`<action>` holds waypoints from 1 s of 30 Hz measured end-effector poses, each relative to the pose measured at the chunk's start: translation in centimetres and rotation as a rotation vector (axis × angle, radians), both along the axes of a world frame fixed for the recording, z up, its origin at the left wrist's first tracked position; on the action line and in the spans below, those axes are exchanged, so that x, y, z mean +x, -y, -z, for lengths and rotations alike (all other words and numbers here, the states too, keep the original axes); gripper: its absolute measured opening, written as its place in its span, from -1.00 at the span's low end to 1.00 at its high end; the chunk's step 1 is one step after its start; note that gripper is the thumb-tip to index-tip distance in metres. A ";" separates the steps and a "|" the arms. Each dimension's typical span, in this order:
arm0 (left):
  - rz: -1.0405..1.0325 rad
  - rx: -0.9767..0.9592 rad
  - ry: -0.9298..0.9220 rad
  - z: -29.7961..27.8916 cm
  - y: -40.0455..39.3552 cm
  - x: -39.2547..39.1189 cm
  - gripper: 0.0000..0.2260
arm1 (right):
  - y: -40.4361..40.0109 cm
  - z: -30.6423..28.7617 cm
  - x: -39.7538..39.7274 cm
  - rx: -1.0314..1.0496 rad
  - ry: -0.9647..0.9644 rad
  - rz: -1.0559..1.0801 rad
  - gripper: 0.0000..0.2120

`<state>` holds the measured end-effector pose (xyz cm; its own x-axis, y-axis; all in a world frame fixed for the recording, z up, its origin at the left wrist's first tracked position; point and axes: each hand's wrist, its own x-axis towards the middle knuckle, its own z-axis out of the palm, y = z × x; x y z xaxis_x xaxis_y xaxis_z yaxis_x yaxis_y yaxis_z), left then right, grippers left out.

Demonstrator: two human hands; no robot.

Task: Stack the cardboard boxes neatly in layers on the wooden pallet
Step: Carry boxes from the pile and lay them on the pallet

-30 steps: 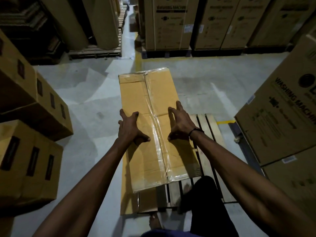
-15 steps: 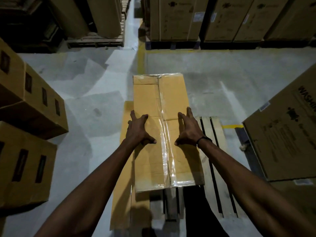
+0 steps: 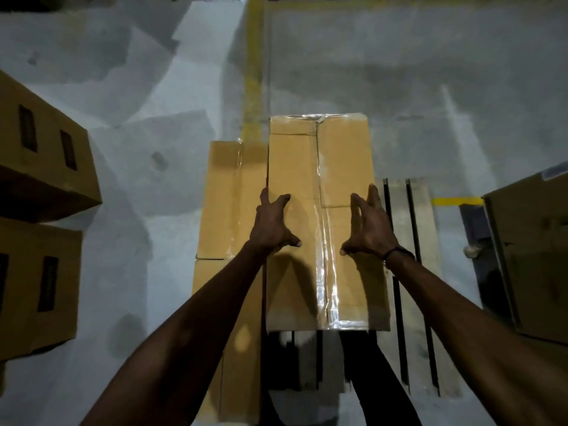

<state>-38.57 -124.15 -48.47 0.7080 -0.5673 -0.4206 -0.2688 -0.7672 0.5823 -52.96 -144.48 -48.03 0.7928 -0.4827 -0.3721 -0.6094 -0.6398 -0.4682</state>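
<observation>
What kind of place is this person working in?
Most likely a warehouse or storeroom: a bare concrete floor with a painted yellow line, a wooden pallet, and cardboard boxes piled at the sides.

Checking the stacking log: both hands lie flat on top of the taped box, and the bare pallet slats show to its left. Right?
Not quite. In the head view the bare pallet slats show to the right of the taped box, not its left; another box lies on the left. The left hand and right hand do lie on top.
</observation>
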 end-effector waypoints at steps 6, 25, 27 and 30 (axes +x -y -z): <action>-0.036 0.005 -0.079 9.0 4.2 4.4 0.12 | 3.7 9.6 3.8 0.020 -0.007 -0.003 0.41; -0.014 0.014 -0.013 33.5 4.7 13.8 0.10 | 6.4 35.3 13.9 0.060 -0.011 -0.061 0.47; 0.007 0.036 0.016 35.1 4.4 14.5 0.11 | 6.2 36.9 14.3 0.061 -0.007 -0.059 0.47; 0.040 0.092 0.100 36.9 4.1 15.2 0.06 | 5.7 38.8 14.5 0.058 0.002 -0.052 0.45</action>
<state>-23.41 -128.29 -85.40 0.7264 -0.5583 -0.4008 -0.3533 -0.8036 0.4789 -38.42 -150.20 -86.86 0.8173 -0.4180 -0.3966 -0.5746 -0.6425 -0.5070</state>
